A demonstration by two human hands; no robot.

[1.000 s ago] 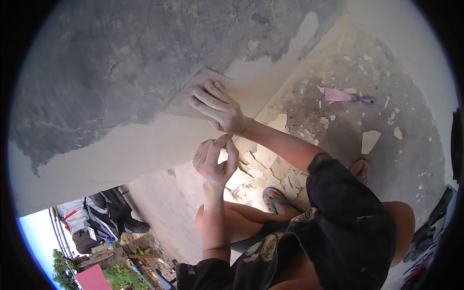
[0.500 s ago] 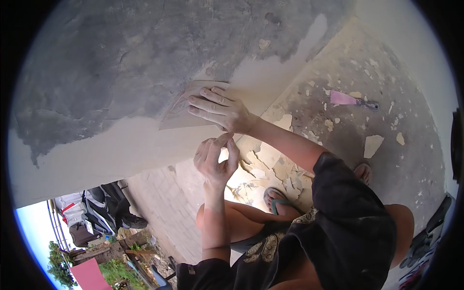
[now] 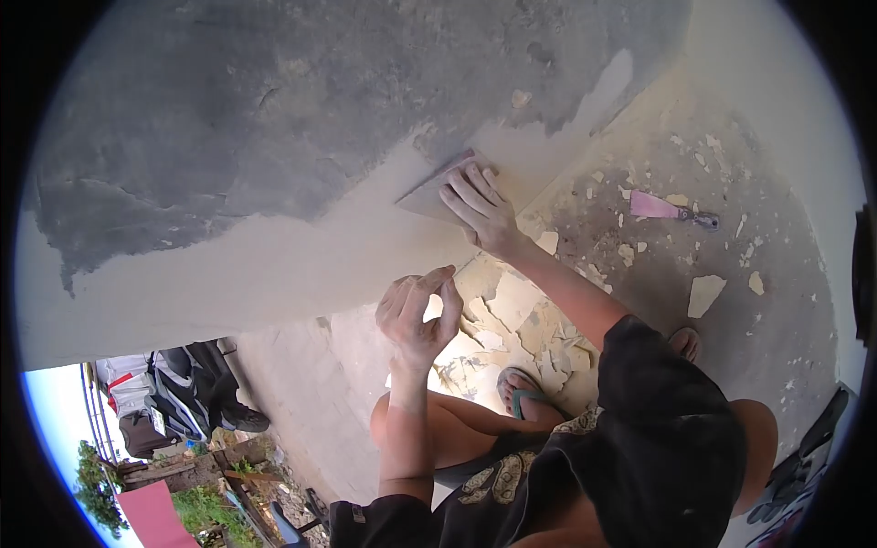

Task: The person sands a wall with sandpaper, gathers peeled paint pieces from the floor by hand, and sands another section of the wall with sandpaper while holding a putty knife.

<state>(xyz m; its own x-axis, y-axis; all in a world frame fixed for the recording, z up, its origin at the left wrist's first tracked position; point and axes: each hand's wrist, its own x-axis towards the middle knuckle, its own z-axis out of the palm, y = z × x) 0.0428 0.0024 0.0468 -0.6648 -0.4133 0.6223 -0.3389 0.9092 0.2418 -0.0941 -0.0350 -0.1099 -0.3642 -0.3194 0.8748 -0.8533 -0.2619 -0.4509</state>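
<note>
My right hand [image 3: 484, 210] presses a grey-brown sheet of sandpaper [image 3: 429, 198] against the wall [image 3: 301, 247], its fingers lying over the sheet near one edge. Pale dust coats the fingers. Under the sheet, the wall is smooth and whitish, bordering a rough dark-grey patch [image 3: 210, 119]. My left hand [image 3: 418, 315] hangs just off the wall, below the right one. Its thumb and forefinger are curled together into a ring, and I see nothing between them.
A scraper with a pink blade [image 3: 655, 205] lies on the dusty floor [image 3: 639, 283] among paint flakes. Larger peeled flakes [image 3: 512, 306] lie near my sandalled foot [image 3: 530, 397]. A motorcycle [image 3: 187, 388] stands outside at lower left, near a pink panel [image 3: 155, 516].
My right hand has slid the sandpaper rightward along the wall, away from my left hand. The left hand has shifted slightly right and down, still pinched. The view has moved a little.
</note>
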